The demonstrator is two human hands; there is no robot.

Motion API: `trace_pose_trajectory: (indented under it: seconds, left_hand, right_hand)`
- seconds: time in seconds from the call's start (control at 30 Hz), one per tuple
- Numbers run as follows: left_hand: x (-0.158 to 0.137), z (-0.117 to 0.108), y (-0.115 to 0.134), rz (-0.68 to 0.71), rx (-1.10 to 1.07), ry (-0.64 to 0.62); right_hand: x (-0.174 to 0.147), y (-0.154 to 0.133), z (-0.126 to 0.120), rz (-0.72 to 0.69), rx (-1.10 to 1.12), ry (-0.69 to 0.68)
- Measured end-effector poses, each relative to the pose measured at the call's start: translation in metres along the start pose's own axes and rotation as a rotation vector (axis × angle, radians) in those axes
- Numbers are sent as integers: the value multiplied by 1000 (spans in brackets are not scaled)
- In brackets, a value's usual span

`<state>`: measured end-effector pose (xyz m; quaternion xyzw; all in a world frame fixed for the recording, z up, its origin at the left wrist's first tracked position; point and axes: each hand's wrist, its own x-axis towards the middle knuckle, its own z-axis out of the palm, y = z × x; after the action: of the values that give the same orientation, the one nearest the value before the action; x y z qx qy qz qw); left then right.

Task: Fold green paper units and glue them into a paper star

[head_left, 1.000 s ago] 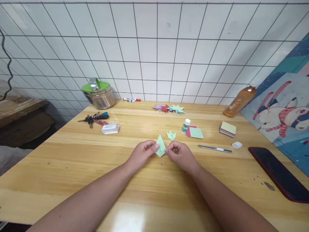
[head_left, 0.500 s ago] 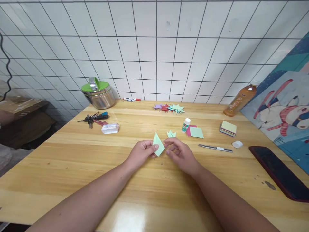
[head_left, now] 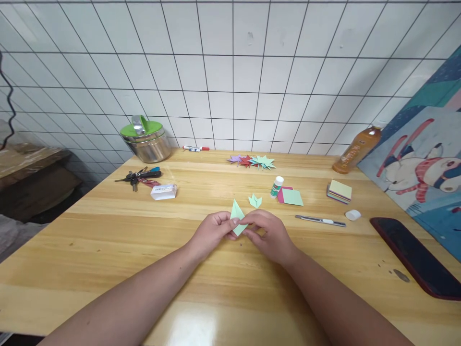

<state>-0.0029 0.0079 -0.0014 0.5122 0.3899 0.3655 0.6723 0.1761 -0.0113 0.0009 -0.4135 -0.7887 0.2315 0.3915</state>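
Observation:
A light green folded paper, kite-shaped with its point away from me, is held just above the wooden table. My left hand pinches its left side, thumb on top. The fingers of my right hand close on its right edge, thumb below and index finger on the face. Just beyond lies a smaller light green folded paper piece with several points. A glue stick stands upright beside pink and green paper squares.
Folded paper stars lie near the wall. A utility knife, white cap, paper stack, phone and bottle are at right. Keys, a small white box and a green-lidded pot are at left.
My right hand has moved left and taken hold of the folded paper's right edge. The paper has shifted slightly to the right. My left hand keeps its pinch.

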Motion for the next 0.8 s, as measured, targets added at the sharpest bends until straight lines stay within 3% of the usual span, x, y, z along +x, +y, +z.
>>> trace_pose_trajectory:
  seconds: [0.2,0.43,0.63,0.8]
  left_hand:
    - [0,1,-2,-4,-20,3]
    - [-1,0,-2,-7,-36,-18]
    - [-2,1,1,77,255,-12]
    - [-4,3,2,142,326,-3]
  right_hand:
    - [1,-4,2,31,46,0]
    - [3,-1,5,275,292,143]
    - [4,-1,5,368,351,167]
    - [4,-4,8,411,411,182]
